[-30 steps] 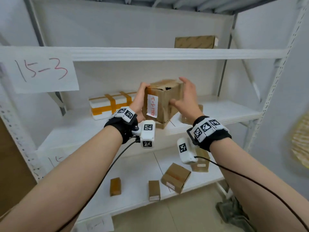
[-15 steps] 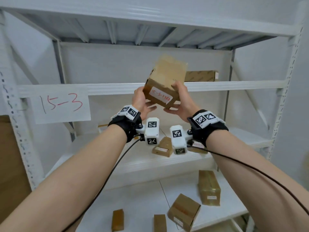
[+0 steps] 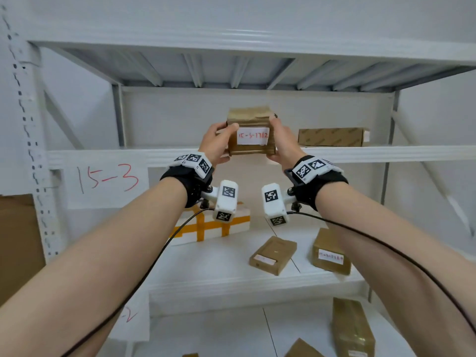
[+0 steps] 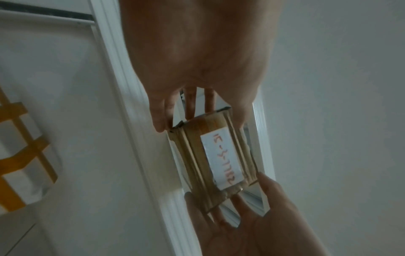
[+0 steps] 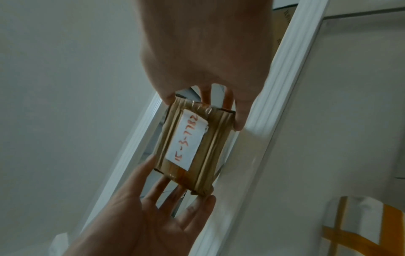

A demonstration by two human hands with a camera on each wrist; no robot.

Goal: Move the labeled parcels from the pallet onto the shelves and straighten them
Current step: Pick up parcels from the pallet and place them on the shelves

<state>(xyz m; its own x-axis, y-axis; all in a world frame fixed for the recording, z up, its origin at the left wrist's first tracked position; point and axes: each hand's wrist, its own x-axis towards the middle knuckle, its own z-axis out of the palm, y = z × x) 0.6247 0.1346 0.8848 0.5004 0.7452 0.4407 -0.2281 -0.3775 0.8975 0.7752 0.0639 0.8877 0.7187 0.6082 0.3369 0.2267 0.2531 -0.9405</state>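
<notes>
White metal shelving against a pale wall, several tiers; a paper sign reading "15-3" in red hangs on the front edge of one tier at left. At that tier's front edge, a small brown taped parcel with a white label marked in red — label facing the person, box level. Left hand grips its left side, thumb on the front face, fingers reaching behind; right hand grips the right side the same way. Whether the parcel's base already rests on the shelf cannot be told. Further right on the same tier, a long flat carton lies well apart from it. Tier below: a white box with orange tape at left, two brown labelled parcels lying askew. Lowest visible tier — more brown parcels, scattered.
</notes>
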